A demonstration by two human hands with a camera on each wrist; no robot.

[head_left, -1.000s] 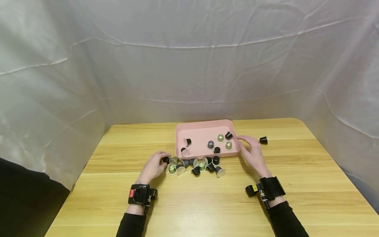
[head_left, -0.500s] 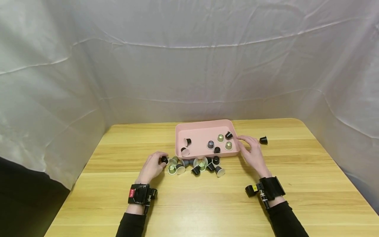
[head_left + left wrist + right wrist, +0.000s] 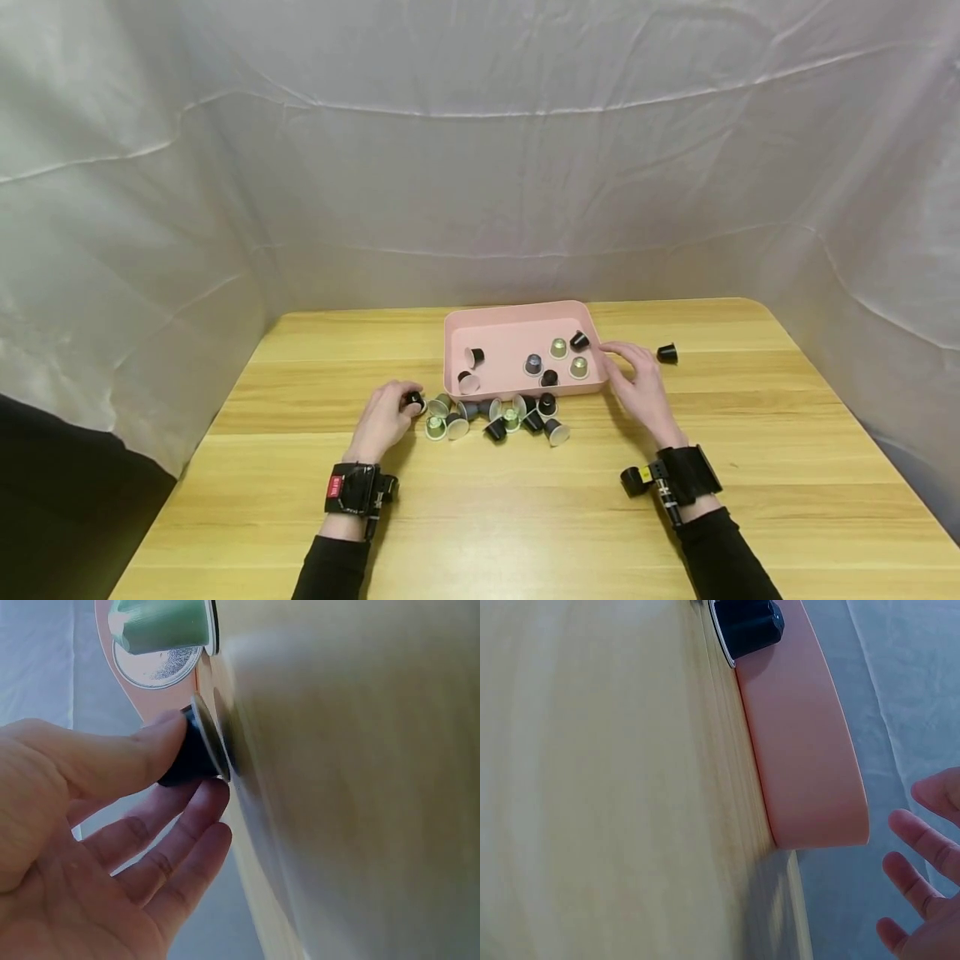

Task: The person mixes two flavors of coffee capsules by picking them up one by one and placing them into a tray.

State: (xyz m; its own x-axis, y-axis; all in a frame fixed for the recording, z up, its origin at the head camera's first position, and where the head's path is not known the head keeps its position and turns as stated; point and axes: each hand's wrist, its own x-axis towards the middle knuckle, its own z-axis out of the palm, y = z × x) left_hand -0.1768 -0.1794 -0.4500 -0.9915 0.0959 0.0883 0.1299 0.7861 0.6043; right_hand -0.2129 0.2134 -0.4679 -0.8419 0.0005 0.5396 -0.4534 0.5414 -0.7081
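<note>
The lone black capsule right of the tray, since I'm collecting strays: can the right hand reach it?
Probably yes: that capsule lies close beside the right hand, with nothing visible between them.

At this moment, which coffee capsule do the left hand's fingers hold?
The leftmost black coffee capsule; only this one is pinched by the left hand.

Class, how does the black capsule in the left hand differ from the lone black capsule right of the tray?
The left hand pinches the held capsule; no hand touches the lone capsule. The held capsule has its rim toward the table, while the lone capsule lies on its side. Both are black, tapered and outside the tray.
</note>
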